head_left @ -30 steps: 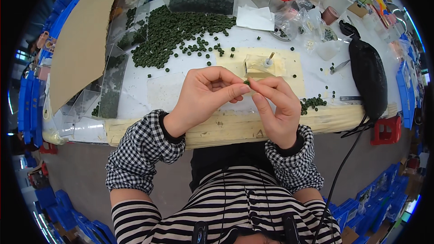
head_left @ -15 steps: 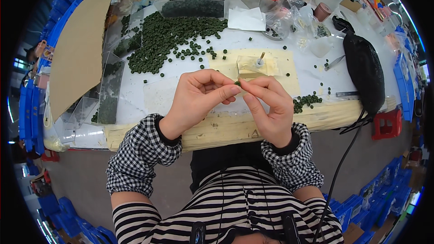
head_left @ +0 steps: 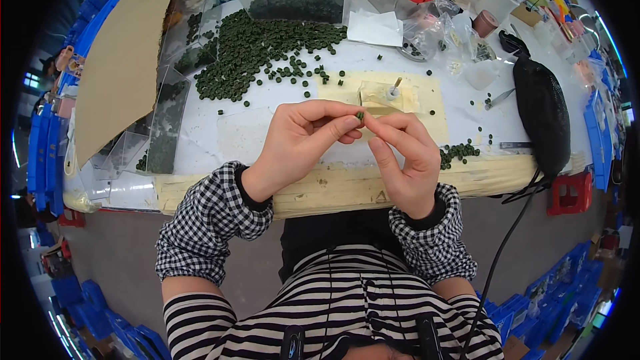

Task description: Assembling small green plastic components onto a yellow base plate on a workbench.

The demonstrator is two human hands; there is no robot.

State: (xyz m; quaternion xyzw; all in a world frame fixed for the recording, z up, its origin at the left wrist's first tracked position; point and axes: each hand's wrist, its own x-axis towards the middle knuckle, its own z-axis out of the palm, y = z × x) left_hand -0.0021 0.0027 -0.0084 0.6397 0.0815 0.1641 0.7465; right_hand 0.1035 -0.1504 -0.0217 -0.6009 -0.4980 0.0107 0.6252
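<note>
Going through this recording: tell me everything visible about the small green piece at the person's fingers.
The small green piece is mostly dark green, with a lighter green spot; its material is too small to tell. The left hand pinches it at the tips of its fingers, which partly cover it, raised off the tabletop. In the picture it shows just below the pale block. The right hand has a fingertip close beside it; contact is unclear.

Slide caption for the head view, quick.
Left hand holds a small green piece, right hand close beside it; dark green pile beyond.
</note>
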